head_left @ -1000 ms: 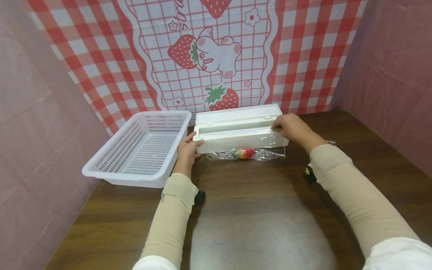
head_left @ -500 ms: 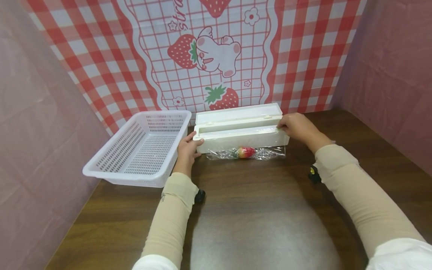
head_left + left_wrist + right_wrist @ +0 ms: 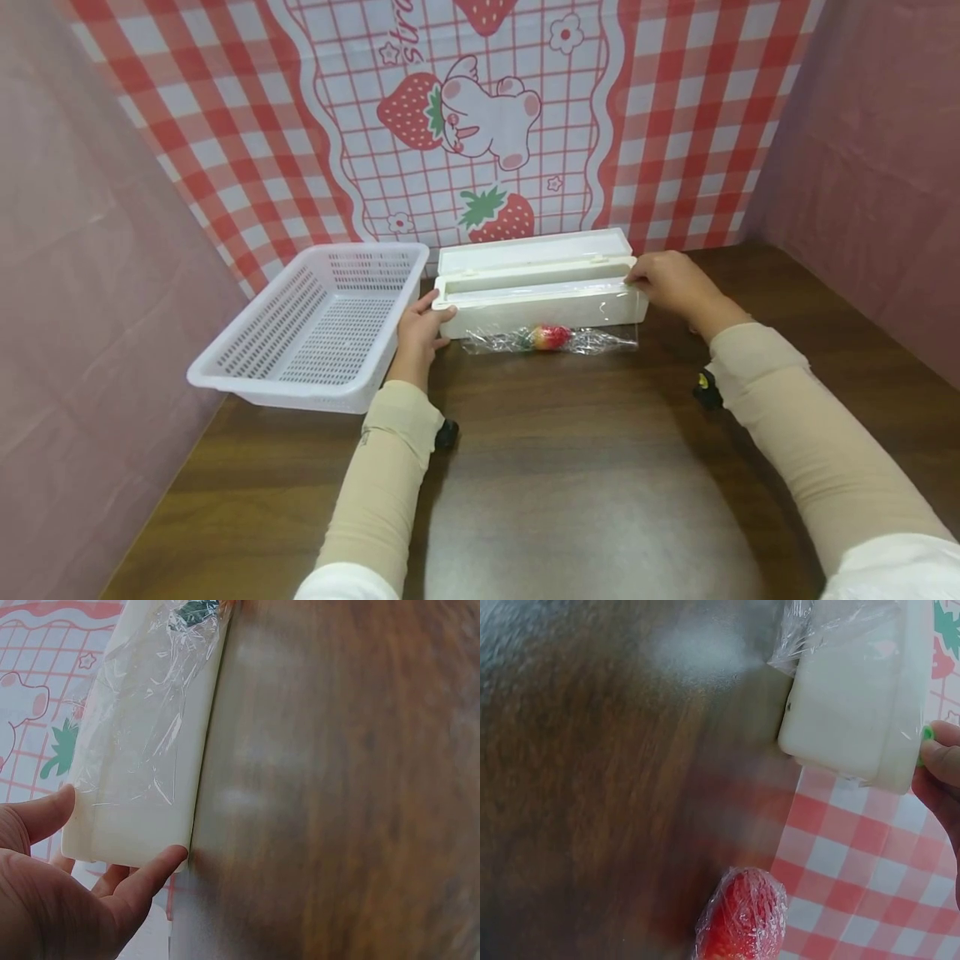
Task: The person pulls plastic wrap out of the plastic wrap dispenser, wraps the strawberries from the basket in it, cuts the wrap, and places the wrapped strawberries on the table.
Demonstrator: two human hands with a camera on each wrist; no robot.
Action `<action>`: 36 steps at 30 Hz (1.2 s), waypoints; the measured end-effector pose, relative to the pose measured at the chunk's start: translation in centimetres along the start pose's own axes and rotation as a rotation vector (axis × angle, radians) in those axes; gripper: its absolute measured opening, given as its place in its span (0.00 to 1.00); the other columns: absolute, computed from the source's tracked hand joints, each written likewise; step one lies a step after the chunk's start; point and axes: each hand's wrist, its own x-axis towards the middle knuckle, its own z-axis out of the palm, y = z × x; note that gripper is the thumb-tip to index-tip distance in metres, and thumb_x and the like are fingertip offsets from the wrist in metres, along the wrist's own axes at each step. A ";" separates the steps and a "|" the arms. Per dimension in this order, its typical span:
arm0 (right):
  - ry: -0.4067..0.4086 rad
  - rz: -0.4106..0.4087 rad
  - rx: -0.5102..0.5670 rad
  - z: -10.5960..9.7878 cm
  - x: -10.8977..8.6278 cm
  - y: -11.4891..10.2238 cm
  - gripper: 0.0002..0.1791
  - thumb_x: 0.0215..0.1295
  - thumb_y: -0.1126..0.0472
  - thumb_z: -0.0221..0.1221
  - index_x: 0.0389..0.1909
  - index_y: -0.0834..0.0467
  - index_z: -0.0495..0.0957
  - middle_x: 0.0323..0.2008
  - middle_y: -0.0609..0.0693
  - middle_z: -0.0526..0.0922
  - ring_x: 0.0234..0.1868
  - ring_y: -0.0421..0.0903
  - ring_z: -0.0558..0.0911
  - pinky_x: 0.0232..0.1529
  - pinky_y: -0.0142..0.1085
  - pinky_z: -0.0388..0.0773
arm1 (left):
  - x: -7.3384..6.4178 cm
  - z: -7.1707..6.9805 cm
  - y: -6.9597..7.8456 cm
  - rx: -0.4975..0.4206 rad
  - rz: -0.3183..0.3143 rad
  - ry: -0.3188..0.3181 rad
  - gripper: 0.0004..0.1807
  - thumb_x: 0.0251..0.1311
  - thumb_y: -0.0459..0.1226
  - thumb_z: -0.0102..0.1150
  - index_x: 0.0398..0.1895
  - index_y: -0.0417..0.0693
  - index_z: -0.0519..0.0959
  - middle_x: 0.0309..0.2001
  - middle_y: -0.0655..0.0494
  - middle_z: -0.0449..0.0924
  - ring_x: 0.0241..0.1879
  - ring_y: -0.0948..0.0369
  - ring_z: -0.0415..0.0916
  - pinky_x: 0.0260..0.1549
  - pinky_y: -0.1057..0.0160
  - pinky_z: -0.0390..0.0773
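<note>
A long white cling film dispenser (image 3: pixel 536 312) stands on the table with its lid (image 3: pixel 534 250) raised behind. My left hand (image 3: pixel 418 337) grips its left end, thumb on one side and fingers on the other in the left wrist view. At the right end of the front edge, my right hand (image 3: pixel 671 283) pinches a small green piece (image 3: pixel 928 733), which looks like the cutter's slider. Clear film (image 3: pixel 139 727) hangs down the dispenser's front. A red and yellow strawberry-like piece (image 3: pixel 551 337) lies in that film just in front of the dispenser.
A white perforated basket (image 3: pixel 206 371) stands on the left. Another red film-wrapped piece (image 3: pixel 742 919) shows in the right wrist view, mostly hidden behind my right wrist in the head view. A checked cloth (image 3: pixel 675 125) hangs behind the table.
My right hand has slid rightward along the dispenser's front edge to its right end, carrying the green slider. My left hand keeps its grip on the left end.
</note>
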 end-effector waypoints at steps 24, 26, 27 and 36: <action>0.043 -0.001 -0.006 0.2 -0.5 -2.0 0.09 0.51 0.76 0.62 0.36 0.68 0.84 0.37 0.63 0.83 0.43 0.62 0.79 0.48 0.54 0.75 | -0.9 0.0 -0.3 -0.016 0.015 0.005 0.32 0.55 0.28 0.66 0.65 0.53 0.74 0.65 0.50 0.71 0.60 0.51 0.71 0.51 0.43 0.76; 0.068 -0.109 0.024 0.9 -0.1 -4.1 0.09 0.49 0.75 0.64 0.34 0.67 0.83 0.34 0.61 0.81 0.40 0.60 0.79 0.45 0.53 0.76 | -1.0 0.0 -0.3 -0.018 0.009 0.016 0.32 0.55 0.28 0.66 0.65 0.53 0.74 0.66 0.51 0.71 0.61 0.51 0.70 0.51 0.43 0.76; 0.075 -0.180 0.042 1.4 0.1 -5.3 0.09 0.48 0.75 0.66 0.33 0.67 0.83 0.32 0.60 0.81 0.38 0.59 0.79 0.43 0.52 0.77 | -1.0 0.0 -0.3 -0.020 0.010 0.020 0.32 0.55 0.28 0.66 0.65 0.53 0.74 0.66 0.52 0.70 0.61 0.52 0.70 0.51 0.44 0.76; -0.108 -0.381 -0.009 5.9 2.6 -10.8 0.12 0.45 0.70 0.68 0.24 0.58 0.73 0.24 0.49 0.72 0.27 0.49 0.73 0.29 0.43 0.74 | -0.9 0.7 0.0 -0.038 0.001 0.029 0.31 0.55 0.28 0.65 0.64 0.52 0.74 0.70 0.54 0.65 0.65 0.53 0.66 0.48 0.47 0.78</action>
